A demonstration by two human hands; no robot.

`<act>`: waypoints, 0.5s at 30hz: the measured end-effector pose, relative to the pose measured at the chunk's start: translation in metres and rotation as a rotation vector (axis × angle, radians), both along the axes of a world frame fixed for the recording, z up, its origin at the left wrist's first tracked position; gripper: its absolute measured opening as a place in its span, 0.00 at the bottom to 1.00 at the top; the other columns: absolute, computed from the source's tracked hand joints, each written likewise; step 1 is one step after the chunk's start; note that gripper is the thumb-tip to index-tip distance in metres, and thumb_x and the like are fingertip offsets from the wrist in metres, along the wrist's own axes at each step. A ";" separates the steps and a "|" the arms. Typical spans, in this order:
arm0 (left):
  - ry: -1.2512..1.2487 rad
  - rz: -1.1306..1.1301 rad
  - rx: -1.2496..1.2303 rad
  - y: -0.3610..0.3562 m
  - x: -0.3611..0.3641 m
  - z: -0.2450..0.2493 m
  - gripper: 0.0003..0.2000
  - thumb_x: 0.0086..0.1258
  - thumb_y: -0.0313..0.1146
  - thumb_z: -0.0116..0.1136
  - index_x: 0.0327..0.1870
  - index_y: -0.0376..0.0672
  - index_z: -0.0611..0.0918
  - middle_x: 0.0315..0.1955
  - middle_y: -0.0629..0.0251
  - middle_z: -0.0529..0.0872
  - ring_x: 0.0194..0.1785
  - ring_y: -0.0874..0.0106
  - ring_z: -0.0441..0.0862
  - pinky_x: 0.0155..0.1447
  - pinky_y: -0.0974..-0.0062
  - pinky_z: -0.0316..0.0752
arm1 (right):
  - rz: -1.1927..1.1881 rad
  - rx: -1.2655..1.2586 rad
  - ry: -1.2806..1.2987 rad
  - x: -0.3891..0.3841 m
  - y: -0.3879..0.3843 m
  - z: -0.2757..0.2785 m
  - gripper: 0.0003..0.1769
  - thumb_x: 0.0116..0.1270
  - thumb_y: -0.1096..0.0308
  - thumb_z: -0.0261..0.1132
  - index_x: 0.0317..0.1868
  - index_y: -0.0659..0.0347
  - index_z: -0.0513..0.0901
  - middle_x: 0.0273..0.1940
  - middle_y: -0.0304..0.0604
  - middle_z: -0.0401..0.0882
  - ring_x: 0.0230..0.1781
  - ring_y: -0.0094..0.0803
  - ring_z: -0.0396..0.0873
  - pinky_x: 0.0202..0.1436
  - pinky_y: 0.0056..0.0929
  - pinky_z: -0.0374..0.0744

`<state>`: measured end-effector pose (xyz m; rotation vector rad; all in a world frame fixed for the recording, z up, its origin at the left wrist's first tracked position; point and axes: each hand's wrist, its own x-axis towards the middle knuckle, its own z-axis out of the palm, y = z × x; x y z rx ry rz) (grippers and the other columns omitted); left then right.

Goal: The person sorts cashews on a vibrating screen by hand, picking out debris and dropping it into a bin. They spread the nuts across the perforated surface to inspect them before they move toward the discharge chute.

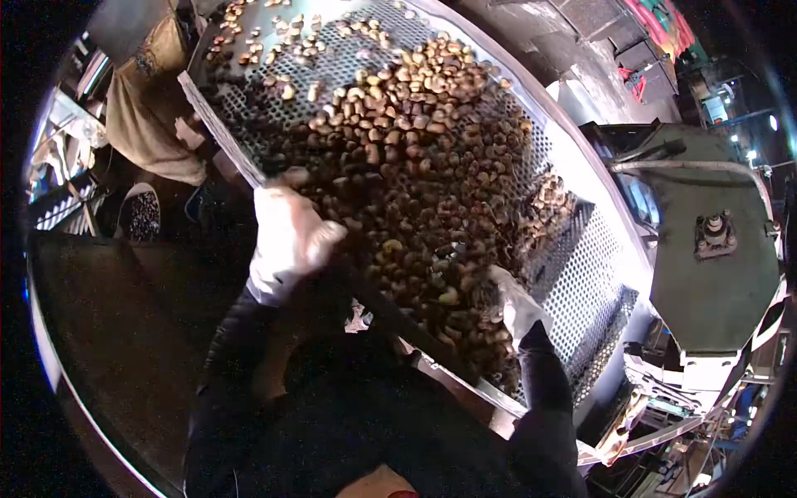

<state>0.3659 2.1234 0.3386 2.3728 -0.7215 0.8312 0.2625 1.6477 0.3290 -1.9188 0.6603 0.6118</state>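
Observation:
Brown nuts in their shells, which look like cashews (pixel 432 124), lie heaped on a perforated metal tray (pixel 581 266). My left hand (pixel 286 232), in a pale glove, hovers at the tray's near left edge, beside the nuts. It is overexposed and blurred, but the thumb stands apart from the fingers, and I see nothing held. Low on the right of the heap, my right hand (pixel 516 305), also gloved, touches the nuts with its fingers stretched out. Its fingertips are partly lost among the shells.
A raised rim (pixel 217 129) runs along the tray's left side. Green machinery (pixel 706 232) stands at the right. A burlap sack (pixel 145 124) hangs at the upper left, above a scoop-like container (pixel 139 214) of small dark pieces. A dark flat surface (pixel 116 332) lies at the lower left.

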 end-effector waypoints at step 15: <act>-0.003 0.024 0.082 -0.013 -0.016 0.010 0.28 0.76 0.43 0.74 0.14 0.52 0.71 0.14 0.67 0.68 0.21 0.58 0.73 0.51 0.50 0.85 | -0.036 0.401 -0.163 0.074 0.047 0.054 0.29 0.88 0.57 0.67 0.77 0.69 0.76 0.59 0.55 0.92 0.44 0.36 0.94 0.39 0.29 0.94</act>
